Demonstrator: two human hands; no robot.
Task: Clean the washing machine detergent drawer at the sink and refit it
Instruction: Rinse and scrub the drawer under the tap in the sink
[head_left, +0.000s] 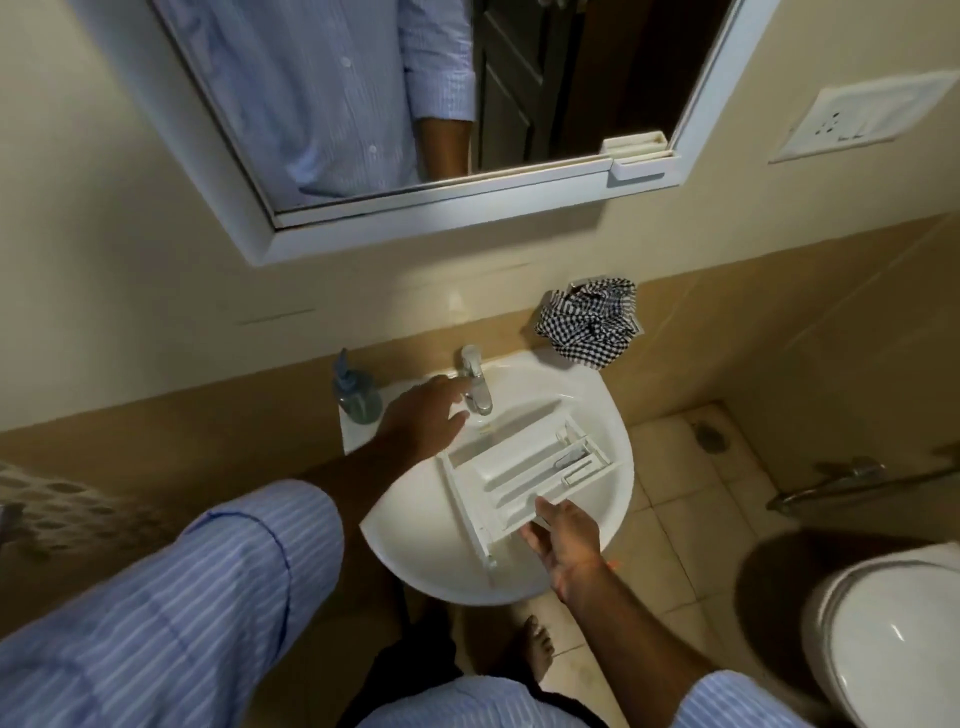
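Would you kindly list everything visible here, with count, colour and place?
detergent drawer: one, white, lying across the sink basin
sink: one, white, wall-mounted, centre
tap: one, chrome, back of sink
soap bottle: one, blue, sink's left corner
checked cloth: one, black and white, sink's right rear edge
mirror: one, white-framed, above sink
wall socket: one, white, upper right
toilet: one, white, lower right
left hand: reaching toward tap
right hand: holding drawer's near edge
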